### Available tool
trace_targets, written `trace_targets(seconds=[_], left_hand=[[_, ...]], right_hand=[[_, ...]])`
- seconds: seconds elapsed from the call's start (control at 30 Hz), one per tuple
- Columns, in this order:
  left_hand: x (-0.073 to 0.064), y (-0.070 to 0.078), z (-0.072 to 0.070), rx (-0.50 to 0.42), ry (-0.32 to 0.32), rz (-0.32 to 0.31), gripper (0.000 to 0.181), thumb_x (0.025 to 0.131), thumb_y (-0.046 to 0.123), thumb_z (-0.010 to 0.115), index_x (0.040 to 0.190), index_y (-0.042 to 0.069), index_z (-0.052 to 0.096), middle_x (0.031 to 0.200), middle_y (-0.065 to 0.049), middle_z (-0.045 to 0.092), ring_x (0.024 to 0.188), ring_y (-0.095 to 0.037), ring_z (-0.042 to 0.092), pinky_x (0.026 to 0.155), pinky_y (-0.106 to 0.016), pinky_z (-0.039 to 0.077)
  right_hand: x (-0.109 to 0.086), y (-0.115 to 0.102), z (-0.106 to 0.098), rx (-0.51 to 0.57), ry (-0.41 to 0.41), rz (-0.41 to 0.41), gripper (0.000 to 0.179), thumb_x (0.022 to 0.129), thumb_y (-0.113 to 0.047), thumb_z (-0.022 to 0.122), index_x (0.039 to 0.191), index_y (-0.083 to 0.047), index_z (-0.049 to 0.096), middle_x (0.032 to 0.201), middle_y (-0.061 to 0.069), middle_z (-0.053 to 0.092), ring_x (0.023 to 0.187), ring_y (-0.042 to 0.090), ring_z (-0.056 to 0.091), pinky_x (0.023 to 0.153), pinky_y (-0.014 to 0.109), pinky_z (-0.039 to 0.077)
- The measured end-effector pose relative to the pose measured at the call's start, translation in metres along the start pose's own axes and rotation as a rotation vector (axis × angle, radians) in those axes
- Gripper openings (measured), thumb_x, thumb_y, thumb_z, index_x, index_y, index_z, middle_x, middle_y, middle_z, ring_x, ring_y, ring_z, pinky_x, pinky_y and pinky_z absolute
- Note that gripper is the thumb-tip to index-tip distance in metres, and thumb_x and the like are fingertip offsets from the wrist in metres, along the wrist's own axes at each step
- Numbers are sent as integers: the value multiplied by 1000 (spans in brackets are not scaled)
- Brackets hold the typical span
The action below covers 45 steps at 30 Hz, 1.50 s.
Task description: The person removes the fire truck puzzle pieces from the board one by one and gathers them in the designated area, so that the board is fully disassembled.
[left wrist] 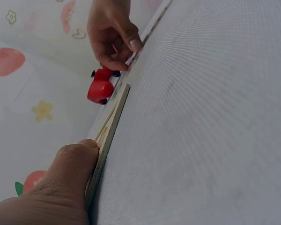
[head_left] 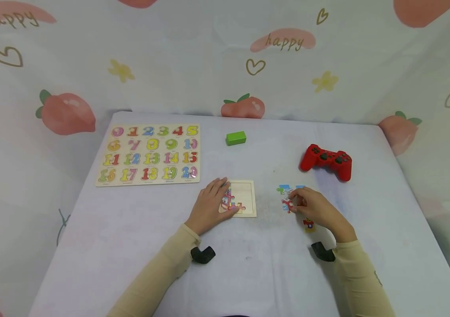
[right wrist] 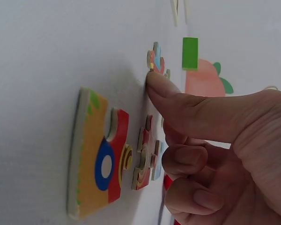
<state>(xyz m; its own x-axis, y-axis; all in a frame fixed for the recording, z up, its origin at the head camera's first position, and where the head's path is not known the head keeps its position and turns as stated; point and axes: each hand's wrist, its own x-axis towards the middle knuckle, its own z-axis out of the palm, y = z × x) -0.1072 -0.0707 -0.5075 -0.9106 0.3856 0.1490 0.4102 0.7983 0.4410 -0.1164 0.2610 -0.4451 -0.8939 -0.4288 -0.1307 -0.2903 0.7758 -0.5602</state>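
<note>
My left hand point(head_left: 210, 203) lies with extended fingers over the left part of a small square puzzle tray point(head_left: 248, 187). A few joined pink puzzle pieces point(head_left: 225, 202) show inside that tray; others are hidden under the hand. In the left wrist view, the thumb point(left wrist: 72, 168) presses on the tray's edge. To the right, my right hand point(head_left: 317, 209) pinches a red, white and blue puzzle piece point(head_left: 287, 206) between thumb and curled fingers, low over the table. Near that hand lie a blue-and-green piece point(head_left: 284, 188) and a yellow-and-red piece with a blue wheel point(right wrist: 103, 159).
A wooden number board point(head_left: 149, 154) with colourful digits lies at the back left. A green block point(head_left: 236, 138) sits behind the tray. At the back right is a red game controller point(head_left: 325, 162). A printed cloth wall point(head_left: 185, 57) rises behind the white table point(head_left: 244, 273).
</note>
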Motion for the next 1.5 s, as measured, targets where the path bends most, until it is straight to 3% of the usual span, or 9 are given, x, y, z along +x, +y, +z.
trace_targets(seconds=[0.27, 0.53, 0.73, 0.9, 1.13, 1.5], left_hand=[[1, -1, 2, 1, 12, 2, 79, 84, 64, 56, 142, 12, 45, 151, -1, 36, 142, -20, 27, 107, -43, 35], [0, -2, 2, -4, 12, 7, 79, 84, 63, 58, 142, 11, 45, 151, -2, 36, 142, -21, 27, 107, -44, 35], [-1, -3, 0, 8, -4, 6, 72, 90, 59, 54, 144, 13, 43, 152, -1, 35, 142, -20, 27, 108, -43, 34], [0, -3, -4, -10, 25, 15, 53, 98, 41, 49, 143, 12, 46, 151, -2, 38, 140, -21, 32, 108, -44, 35], [1, -2, -6, 4, 64, 35, 45, 99, 29, 49, 140, 10, 49, 148, -3, 43, 138, -21, 35, 104, -44, 39], [1, -3, -2, -16, 89, 28, 46, 98, 29, 51, 139, 8, 50, 147, -4, 45, 137, -21, 37, 102, -44, 40]], right_hand=[[0, -3, -1, -2, -18, 6, 25, 82, -7, 74, 104, -7, 62, 79, -3, 54, 74, 12, 49, 65, 24, 46], [9, -18, -2, -41, 66, -19, 28, 82, -6, 74, 108, -7, 62, 91, 3, 57, 76, 15, 48, 63, 26, 44], [28, -50, 15, -42, 18, -130, 25, 83, -6, 73, 106, -6, 62, 94, 4, 59, 78, 14, 53, 68, 28, 48], [41, -76, 38, -93, -41, -192, 25, 84, -10, 73, 106, -8, 63, 95, 1, 59, 80, 12, 56, 71, 28, 50], [50, -98, 63, -153, -61, -179, 23, 85, -16, 73, 103, -8, 62, 93, 1, 58, 82, 13, 60, 73, 28, 52], [46, -103, 71, -97, -19, -177, 26, 85, -13, 72, 105, -3, 59, 97, 5, 60, 90, 16, 63, 81, 31, 53]])
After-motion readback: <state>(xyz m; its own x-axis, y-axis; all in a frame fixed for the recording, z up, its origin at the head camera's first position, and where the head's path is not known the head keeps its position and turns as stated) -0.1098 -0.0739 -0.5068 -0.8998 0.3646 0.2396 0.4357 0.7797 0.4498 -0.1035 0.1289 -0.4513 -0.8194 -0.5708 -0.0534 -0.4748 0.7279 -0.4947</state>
